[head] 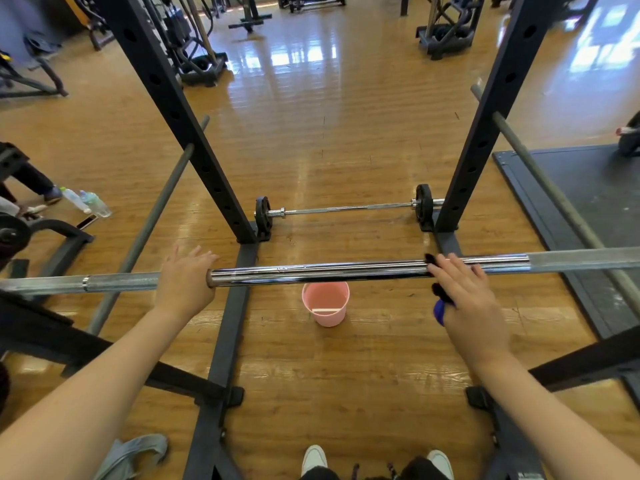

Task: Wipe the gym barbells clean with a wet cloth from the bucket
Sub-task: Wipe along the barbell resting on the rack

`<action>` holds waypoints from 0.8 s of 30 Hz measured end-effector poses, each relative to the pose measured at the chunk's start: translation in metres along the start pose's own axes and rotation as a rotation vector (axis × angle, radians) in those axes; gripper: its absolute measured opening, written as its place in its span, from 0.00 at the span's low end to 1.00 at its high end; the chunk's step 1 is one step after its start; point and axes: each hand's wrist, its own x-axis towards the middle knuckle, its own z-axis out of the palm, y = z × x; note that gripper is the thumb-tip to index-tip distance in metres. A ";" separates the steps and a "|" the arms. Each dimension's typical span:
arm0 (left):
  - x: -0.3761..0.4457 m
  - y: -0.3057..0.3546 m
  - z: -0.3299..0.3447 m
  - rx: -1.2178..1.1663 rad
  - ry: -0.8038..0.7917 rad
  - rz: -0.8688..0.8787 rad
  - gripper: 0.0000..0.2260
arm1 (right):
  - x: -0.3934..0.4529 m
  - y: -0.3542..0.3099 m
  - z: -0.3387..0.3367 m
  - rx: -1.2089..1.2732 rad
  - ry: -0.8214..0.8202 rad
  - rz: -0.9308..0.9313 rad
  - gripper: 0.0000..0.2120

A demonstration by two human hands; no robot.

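A long chrome barbell [318,273] lies level across the black rack in front of me. My left hand [185,282] rests on it left of the middle, palm on the bar and fingers stretched forward past it. My right hand [467,299] lies over the bar further right and holds a dark cloth [440,295] against it; black and blue bits of the cloth show under the palm. A pink bucket [325,304] stands on the floor below the bar. A second, shorter barbell [346,209] with small black plates lies on the floor behind it.
Two black rack uprights [194,140] rise at left and right, with grey safety rods [152,216] slanting alongside. A black floor mat [588,209] lies at right. Water bottles [86,202] and a phone lie on the wooden floor at left. My white shoes [313,459] show below.
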 end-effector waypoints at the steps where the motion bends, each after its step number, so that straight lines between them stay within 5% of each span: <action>1: 0.000 -0.001 0.001 -0.006 0.009 0.002 0.18 | -0.001 0.009 -0.005 -0.010 0.027 0.059 0.18; 6: 0.002 -0.003 0.002 0.001 -0.012 0.027 0.18 | 0.019 0.007 0.003 0.006 0.100 0.285 0.18; 12: 0.003 -0.006 0.002 0.036 -0.029 0.038 0.16 | 0.006 -0.005 0.003 0.053 -0.019 0.029 0.19; 18: 0.002 -0.005 0.002 0.045 -0.048 0.036 0.17 | 0.021 0.009 -0.005 -0.001 0.040 0.198 0.18; 24: -0.001 -0.003 0.002 -0.006 0.013 0.022 0.18 | 0.014 -0.003 0.006 0.029 0.027 0.012 0.21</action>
